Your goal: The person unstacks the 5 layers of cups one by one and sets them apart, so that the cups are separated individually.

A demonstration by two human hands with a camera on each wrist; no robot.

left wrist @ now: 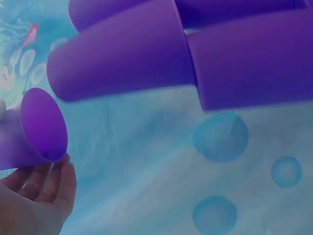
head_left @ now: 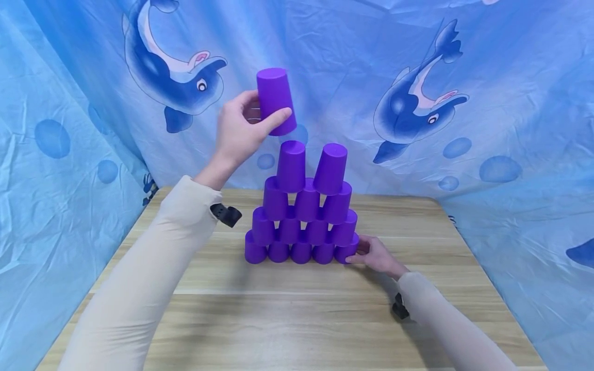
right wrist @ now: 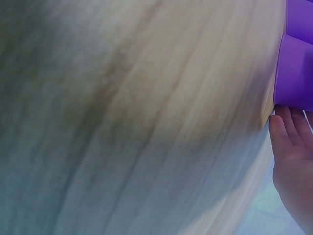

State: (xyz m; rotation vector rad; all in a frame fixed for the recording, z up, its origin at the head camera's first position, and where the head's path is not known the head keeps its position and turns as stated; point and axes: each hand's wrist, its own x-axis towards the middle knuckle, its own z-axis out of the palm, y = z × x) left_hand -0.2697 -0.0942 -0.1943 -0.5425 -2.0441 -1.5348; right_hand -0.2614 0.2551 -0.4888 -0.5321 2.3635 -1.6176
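Observation:
My left hand (head_left: 242, 123) grips a purple cup (head_left: 275, 98) with thumb and fingers, its closed end up and slightly tilted, above the top of a cup pyramid. This cup's open mouth (left wrist: 45, 125) shows in the left wrist view. Two upside-down cups, one left (head_left: 291, 167) and one right (head_left: 330, 169), form the pyramid's top row with a gap between them. Below are three cups, then rows of several more. Low at the right, my right hand (head_left: 377, 256) touches the bottom row's end cup (head_left: 345, 252), thumb in front; its fingers look fairly straight in the right wrist view.
The pyramid stands on a wood-grain table (head_left: 297, 319), towards its far edge. Behind and beside the table hangs a blue curtain (head_left: 334, 77) with dolphins and bubbles. A black wrist strap (head_left: 226, 214) hangs by the left sleeve, another (head_left: 400, 306) by the right.

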